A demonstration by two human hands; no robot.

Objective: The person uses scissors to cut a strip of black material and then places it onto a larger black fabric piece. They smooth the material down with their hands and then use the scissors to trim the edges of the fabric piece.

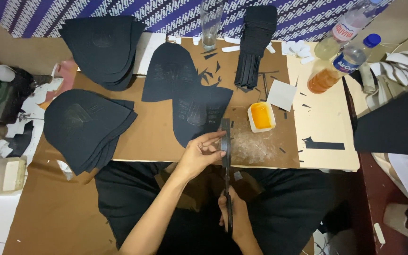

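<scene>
Over lap: left hand (198, 156) fingers pinch black strip (225, 141).

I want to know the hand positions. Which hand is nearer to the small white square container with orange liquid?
The left hand. It is up at the table edge, left of and below the small white square container with orange liquid. The right hand is much lower, over the lap.

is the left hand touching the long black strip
Touching: the head view shows the left hand with its fingertips pinching the upper end of the long black strip.
</scene>
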